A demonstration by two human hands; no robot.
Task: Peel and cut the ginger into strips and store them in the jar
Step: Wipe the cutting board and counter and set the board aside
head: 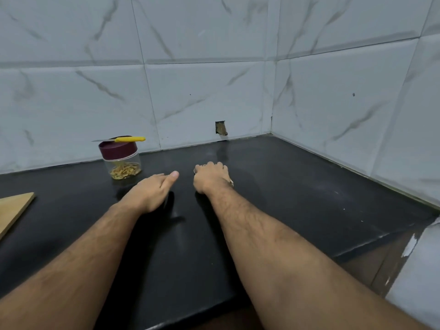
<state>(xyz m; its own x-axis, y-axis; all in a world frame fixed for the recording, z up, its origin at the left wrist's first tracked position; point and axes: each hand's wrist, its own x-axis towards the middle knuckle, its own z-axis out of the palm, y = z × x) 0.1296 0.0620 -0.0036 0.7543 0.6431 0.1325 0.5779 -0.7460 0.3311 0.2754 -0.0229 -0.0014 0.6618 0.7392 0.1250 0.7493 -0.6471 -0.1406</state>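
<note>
your left hand (152, 189) lies low over the black counter (297, 186), fingers straight and relaxed, thumb pointing forward toward the wall; its grip is apart and it holds nothing; your right hand (210, 176) sits just beside it, near the middle of the counter, knuckles up with the fingers curled under; that grip looks drawn together, though from this angle i cannot tell for sure whether something small is tucked inside it; the two hands are near each other but not touching.

the jar (122, 160) stands upright at the back left of the counter, close to the tiled wall (190, 91); its clear body shows the ginger strips (125, 173) heaped at the bottom, and its dark red lid (117, 150) is on; the knife (122, 139), with a yellow handle, lies flat across the top of the lid, blade pointing left; the jar is apart from your left hand, off to its far left side.

a corner of the wooden cutting board (14, 210) shows at the left edge, resting on the counter, well apart from the jar; a small broken hole (221, 128) sits in the wall tile just above the counter, beyond your right hand.
</note>
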